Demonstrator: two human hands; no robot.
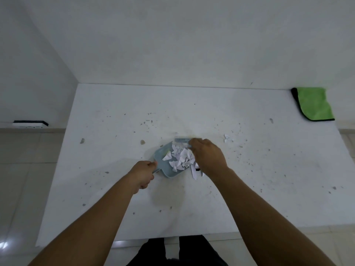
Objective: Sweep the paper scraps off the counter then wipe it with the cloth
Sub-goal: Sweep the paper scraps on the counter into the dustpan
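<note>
A small pale blue dustpan (162,153) lies on the white counter (249,179), filled with crumpled white paper scraps (181,158). My left hand (143,173) grips the dustpan's handle. My right hand (208,156) is closed on a small blue brush (181,140), whose head shows just beyond the fingers at the pan's mouth. One loose paper scrap (227,138) sits to the right of the brush. A strip of paper hangs over the pan's near edge. A folded green cloth (314,104) with a black border lies at the counter's far right corner.
The counter is speckled with small grey specks and stains. White walls close it off at the back and on the left. A white and black object (29,124) sits on a ledge at the far left. Tiled floor surrounds the counter's near edge.
</note>
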